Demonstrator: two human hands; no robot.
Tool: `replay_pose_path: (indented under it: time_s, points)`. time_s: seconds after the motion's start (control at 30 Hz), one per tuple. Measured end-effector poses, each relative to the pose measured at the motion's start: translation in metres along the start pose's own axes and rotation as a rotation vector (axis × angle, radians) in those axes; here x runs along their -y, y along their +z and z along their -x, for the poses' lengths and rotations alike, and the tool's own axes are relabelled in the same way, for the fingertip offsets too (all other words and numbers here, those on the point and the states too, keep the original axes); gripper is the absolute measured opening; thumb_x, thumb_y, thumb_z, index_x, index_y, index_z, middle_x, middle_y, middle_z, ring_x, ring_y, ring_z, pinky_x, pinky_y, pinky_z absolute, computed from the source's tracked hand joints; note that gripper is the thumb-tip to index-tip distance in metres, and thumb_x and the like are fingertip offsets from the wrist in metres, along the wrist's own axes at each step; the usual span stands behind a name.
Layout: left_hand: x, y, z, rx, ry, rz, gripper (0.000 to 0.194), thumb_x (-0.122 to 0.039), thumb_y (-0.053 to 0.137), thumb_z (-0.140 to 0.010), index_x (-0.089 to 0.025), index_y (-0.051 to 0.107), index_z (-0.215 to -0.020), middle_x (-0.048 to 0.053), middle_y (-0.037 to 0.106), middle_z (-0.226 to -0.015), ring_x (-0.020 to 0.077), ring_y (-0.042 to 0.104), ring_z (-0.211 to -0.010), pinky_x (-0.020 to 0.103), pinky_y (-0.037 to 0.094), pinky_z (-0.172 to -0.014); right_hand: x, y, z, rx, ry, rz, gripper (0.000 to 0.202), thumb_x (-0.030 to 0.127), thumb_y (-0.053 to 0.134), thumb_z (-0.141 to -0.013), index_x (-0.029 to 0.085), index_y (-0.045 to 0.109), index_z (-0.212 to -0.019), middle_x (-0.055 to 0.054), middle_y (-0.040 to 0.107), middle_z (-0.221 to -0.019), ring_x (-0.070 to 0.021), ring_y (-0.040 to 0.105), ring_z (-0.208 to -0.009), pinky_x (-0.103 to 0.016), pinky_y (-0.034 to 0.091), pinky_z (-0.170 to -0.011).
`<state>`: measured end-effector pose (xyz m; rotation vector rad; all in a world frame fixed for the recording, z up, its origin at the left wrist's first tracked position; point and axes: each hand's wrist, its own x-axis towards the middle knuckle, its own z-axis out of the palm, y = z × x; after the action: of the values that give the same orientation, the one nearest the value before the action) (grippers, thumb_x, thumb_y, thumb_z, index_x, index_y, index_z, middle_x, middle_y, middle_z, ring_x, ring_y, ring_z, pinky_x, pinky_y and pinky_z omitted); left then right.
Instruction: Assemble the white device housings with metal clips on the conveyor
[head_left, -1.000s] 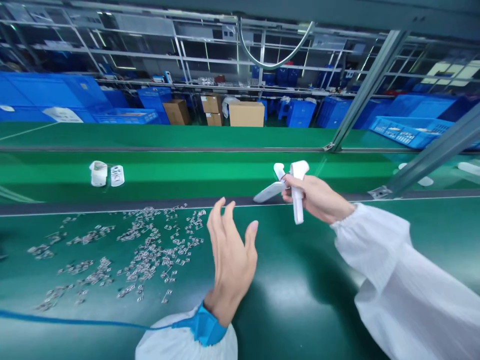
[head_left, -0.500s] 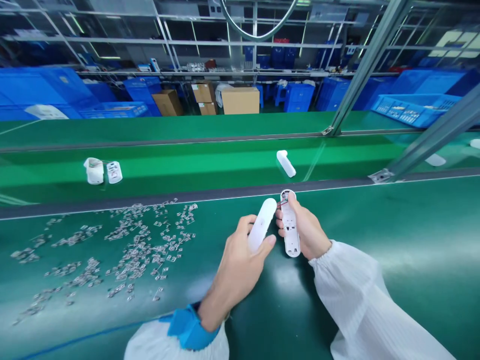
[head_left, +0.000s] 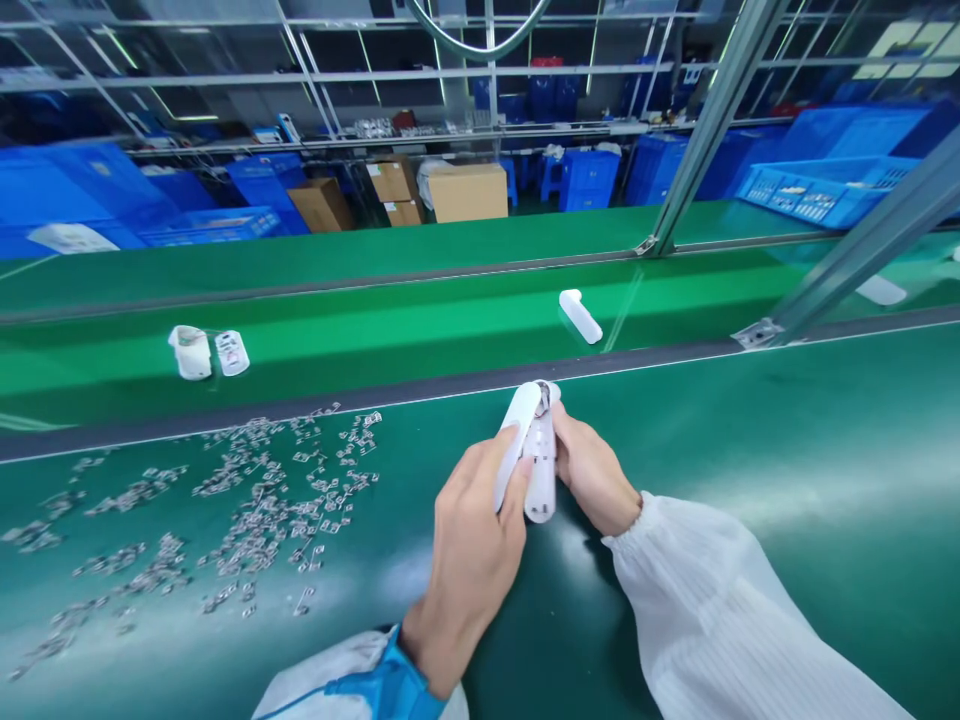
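My left hand (head_left: pixel 476 520) is closed on a long white plastic cover (head_left: pixel 517 430) with rounded ends, tilted against the other part. My right hand (head_left: pixel 596 468) grips the matching white housing (head_left: pixel 540 470) from its right side, with its hollow inner face turned up. The two halves touch and overlap near their upper ends, and the cover hides part of the housing's left side. My left thumb lies over the housing. Left of my hands, many small metal contact pieces (head_left: pixel 259 510) are strewn over the green table (head_left: pixel 787 480).
Beyond the table edge, a green conveyor belt (head_left: pixel 405 325) carries a white device (head_left: pixel 580 317) and, farther left, an opened white case (head_left: pixel 191 352) beside a small plate (head_left: pixel 232 352). A slanted metal post (head_left: pixel 847 260) stands at right. Blue baskets (head_left: pixel 825 190) and cartons (head_left: pixel 470 192) are behind.
Both halves have come together; they were apart before. My right hand has moved left with the housing, and my left thumb now reaches onto it. The view has shifted slightly.
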<state>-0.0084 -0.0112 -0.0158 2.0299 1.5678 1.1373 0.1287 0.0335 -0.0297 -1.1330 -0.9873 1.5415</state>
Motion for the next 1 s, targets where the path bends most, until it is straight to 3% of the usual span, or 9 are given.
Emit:
replay_pose_path:
  time_s: [0.1, 0.3, 0.57, 0.7, 0.77, 0.87, 0.93, 1.0]
  points:
    - [0.002, -0.006, -0.004, 0.093, -0.045, 0.062, 0.037, -0.025, 0.048, -0.096, -0.021, 0.058, -0.132, 0.006, 0.063, -0.13, 0.021, 0.058, -0.121, 0.033, 0.045, -0.104, 0.001, -0.003, 0.001, 0.131, -0.032, -0.113, 0.034, 0.05, 0.057, -0.09, 0.02, 0.065, -0.103, -0.007, 0.071, -0.104, -0.0203, 0.067, -0.095, -0.034, 0.055, -0.085]
    - [-0.004, -0.015, -0.012, 0.333, -0.245, 0.503, 0.048, -0.027, 0.045, -0.097, -0.031, 0.043, -0.145, -0.001, 0.053, -0.145, 0.0194, 0.05, -0.133, 0.034, 0.041, -0.111, 0.003, -0.006, 0.0, 0.194, -0.102, -0.139, 0.036, 0.046, 0.059, -0.09, 0.018, 0.065, -0.111, -0.009, 0.07, -0.104, -0.0221, 0.067, -0.099, -0.04, 0.053, -0.091]
    - [-0.004, -0.008, -0.008, 0.292, -0.316, 0.612, 0.054, -0.024, 0.056, -0.09, -0.032, 0.047, -0.143, 0.0, 0.051, -0.146, 0.0215, 0.046, -0.137, 0.04, 0.036, -0.115, 0.011, -0.007, 0.002, 0.206, -0.086, -0.19, 0.037, 0.047, 0.064, -0.087, 0.02, 0.066, -0.112, -0.008, 0.07, -0.104, -0.0198, 0.067, -0.097, -0.034, 0.053, -0.088]
    - [-0.001, 0.002, -0.003, 0.245, -0.349, 0.598, 0.057, -0.029, 0.061, -0.088, -0.029, 0.047, -0.143, 0.003, 0.05, -0.147, 0.0241, 0.044, -0.138, 0.042, 0.037, -0.115, 0.005, -0.001, 0.005, 0.075, -0.179, -0.064, 0.034, 0.048, 0.063, -0.087, 0.021, 0.068, -0.106, -0.007, 0.07, -0.1, -0.0204, 0.066, -0.091, -0.033, 0.054, -0.082]
    - [0.0, 0.004, -0.004, 0.232, -0.428, 0.677, 0.054, -0.033, 0.06, -0.09, -0.025, 0.048, -0.142, 0.006, 0.055, -0.143, 0.025, 0.052, -0.131, 0.041, 0.042, -0.11, -0.001, 0.0, 0.006, -0.038, -0.219, 0.078, 0.034, 0.048, 0.063, -0.087, 0.021, 0.069, -0.106, -0.007, 0.07, -0.097, -0.0203, 0.066, -0.085, -0.033, 0.055, -0.076]
    - [0.0, -0.002, -0.013, 0.276, -0.606, 0.901, 0.05, -0.04, 0.055, -0.093, -0.018, 0.052, -0.137, 0.012, 0.066, -0.127, 0.0236, 0.068, -0.103, 0.038, 0.053, -0.094, -0.005, 0.0, 0.007, -0.142, -0.215, 0.255, 0.034, 0.047, 0.065, -0.085, 0.02, 0.07, -0.105, -0.008, 0.071, -0.091, -0.0197, 0.066, -0.076, -0.032, 0.054, -0.068]
    - [0.0, -0.008, -0.019, 0.301, -0.693, 1.008, 0.048, -0.042, 0.051, -0.095, -0.015, 0.054, -0.135, 0.013, 0.068, -0.119, 0.0201, 0.069, -0.088, 0.035, 0.054, -0.084, -0.004, -0.001, 0.006, -0.149, -0.219, 0.266, 0.033, 0.046, 0.068, -0.083, 0.019, 0.071, -0.103, -0.007, 0.072, -0.088, -0.0191, 0.066, -0.073, -0.032, 0.054, -0.069]
    - [0.002, -0.013, -0.022, 0.284, -0.696, 0.989, 0.046, -0.042, 0.051, -0.095, -0.015, 0.055, -0.132, 0.013, 0.069, -0.116, 0.0177, 0.067, -0.084, 0.033, 0.053, -0.081, 0.0, 0.0, 0.005, -0.115, -0.218, 0.161, 0.033, 0.045, 0.069, -0.083, 0.019, 0.071, -0.102, -0.007, 0.073, -0.089, -0.0194, 0.067, -0.079, -0.033, 0.054, -0.077]
